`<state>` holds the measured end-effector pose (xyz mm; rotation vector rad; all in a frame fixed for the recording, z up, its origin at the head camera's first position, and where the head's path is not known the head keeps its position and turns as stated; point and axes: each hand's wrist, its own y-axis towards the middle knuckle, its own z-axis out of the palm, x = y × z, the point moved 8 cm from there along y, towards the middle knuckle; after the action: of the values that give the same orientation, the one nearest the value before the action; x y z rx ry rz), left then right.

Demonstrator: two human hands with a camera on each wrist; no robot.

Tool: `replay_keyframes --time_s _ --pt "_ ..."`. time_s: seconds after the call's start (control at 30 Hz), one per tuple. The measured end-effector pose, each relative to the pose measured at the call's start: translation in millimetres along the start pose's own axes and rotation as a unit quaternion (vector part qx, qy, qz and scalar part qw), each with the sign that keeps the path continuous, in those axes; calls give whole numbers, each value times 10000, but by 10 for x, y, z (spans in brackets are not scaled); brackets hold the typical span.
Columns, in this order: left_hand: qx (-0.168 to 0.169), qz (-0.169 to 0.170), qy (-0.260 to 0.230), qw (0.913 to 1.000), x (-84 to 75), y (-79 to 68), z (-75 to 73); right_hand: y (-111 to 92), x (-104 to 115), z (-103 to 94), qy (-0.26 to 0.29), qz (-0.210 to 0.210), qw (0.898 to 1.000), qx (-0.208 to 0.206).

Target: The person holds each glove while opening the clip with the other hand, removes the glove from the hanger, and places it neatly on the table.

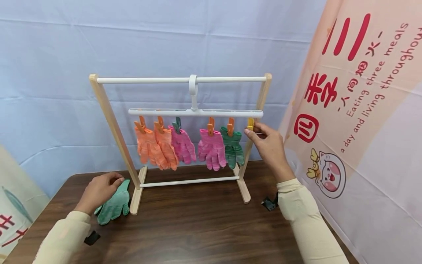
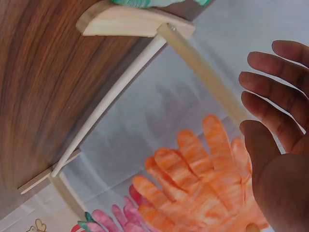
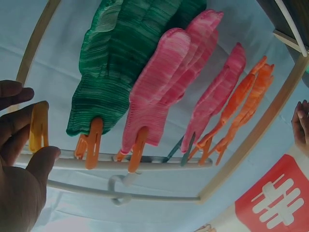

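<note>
My right hand [image 1: 271,146] pinches a yellow clothespin [image 1: 251,124] between thumb and fingers at the right end of a white hanger bar [image 1: 227,113]. No glove shows in that clothespin [image 3: 38,126] in the right wrist view. Along the bar, clothespins hold orange gloves [image 1: 150,146], a pink glove [image 1: 182,145], another pink glove [image 1: 212,148] and a dark green glove [image 1: 232,148]. Above a light green glove [image 1: 115,205] on the table hovers my left hand [image 1: 99,192], its fingers loosely bent around nothing.
A wooden rack [image 1: 113,128] with a white top rod [image 1: 141,80] carries the hanger by its hook. The rack stands on a brown table [image 1: 197,227]. Pale cloth hangs behind, and a printed banner [image 1: 362,91] is on the right. Small black objects [image 1: 270,204] show near both wrists.
</note>
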<state>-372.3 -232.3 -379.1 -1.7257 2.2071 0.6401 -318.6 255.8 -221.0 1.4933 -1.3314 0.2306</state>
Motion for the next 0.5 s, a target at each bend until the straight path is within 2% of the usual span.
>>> replay_keyframes --time_s 0.33,0.5 --pt "-119 332 -56 9994 -231 -7 31 -7 -18 -8 -108 20 9999 20" --pt "-134 509 -76 9986 -412 -4 73 -19 -29 -11 -105 61 9999 35"
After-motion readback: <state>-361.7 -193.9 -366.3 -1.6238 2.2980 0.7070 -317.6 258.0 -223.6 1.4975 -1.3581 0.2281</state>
